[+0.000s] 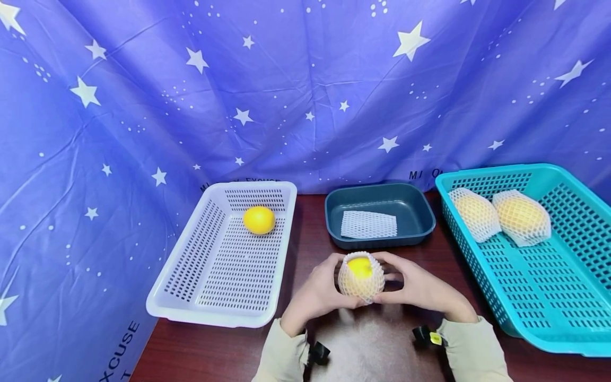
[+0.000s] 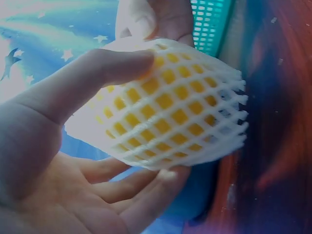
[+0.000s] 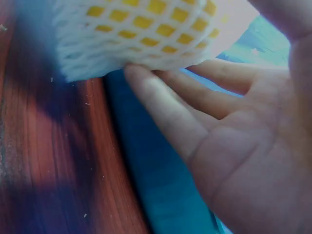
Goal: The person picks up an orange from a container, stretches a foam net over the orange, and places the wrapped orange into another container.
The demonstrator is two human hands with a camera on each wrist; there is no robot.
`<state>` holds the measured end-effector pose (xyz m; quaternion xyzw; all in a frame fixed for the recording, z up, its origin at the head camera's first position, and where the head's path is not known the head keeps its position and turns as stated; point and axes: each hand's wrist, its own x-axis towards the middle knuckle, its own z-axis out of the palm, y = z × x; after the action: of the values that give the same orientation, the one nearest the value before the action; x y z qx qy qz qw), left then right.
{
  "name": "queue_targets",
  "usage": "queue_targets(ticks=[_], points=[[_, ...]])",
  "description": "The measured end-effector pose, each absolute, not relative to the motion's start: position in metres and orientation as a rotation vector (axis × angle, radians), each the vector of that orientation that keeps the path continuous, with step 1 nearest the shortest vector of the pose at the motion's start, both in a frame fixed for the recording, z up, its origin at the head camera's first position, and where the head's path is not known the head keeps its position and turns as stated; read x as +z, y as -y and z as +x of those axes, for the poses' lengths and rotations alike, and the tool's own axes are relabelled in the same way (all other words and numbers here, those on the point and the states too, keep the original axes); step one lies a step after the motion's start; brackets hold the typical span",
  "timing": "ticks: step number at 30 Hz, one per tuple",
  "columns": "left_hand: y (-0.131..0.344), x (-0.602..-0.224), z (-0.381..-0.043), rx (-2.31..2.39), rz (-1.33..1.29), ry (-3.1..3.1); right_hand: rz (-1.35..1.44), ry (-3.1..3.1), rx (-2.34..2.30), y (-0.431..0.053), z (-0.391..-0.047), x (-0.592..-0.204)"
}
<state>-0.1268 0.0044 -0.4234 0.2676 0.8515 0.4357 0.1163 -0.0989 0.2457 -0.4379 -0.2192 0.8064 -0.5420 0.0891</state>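
Observation:
A yellow fruit [image 1: 359, 268] sits inside a white foam net sleeve [image 2: 161, 105], its bare top showing through the sleeve's opening in the head view. My left hand [image 1: 321, 286] holds it from the left, thumb on the near side and fingers beneath, as the left wrist view shows. From the other side my right hand [image 1: 414, 282] grips the same netted fruit between thumb and fingers. In the right wrist view, its fingertips [image 3: 141, 78] support the sleeve from underneath. Both hands are above the table, in front of the dark tray [image 1: 382, 244].
At left stands a white basket [image 1: 157, 305] with one bare yellow fruit [image 1: 259, 220]. The dark tray holds a flat foam net sleeve [image 1: 368, 224]. Two netted fruits [image 1: 521, 217] lie in the teal basket [image 1: 525, 334] at right. A starry blue curtain [image 1: 296, 95] hangs behind.

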Motion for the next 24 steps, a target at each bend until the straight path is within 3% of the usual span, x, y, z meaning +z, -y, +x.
queue_targets(ticks=[11, 24], points=[[-0.004, -0.411, -0.127, 1.783, 0.67, -2.144, -0.427, -2.389, -1.826, -0.245, -0.098, -0.424], [-0.004, -0.407, -0.126, 1.893, 0.701, -2.033, -0.362, -2.474, -1.868, -0.242, -0.098, -0.42]])
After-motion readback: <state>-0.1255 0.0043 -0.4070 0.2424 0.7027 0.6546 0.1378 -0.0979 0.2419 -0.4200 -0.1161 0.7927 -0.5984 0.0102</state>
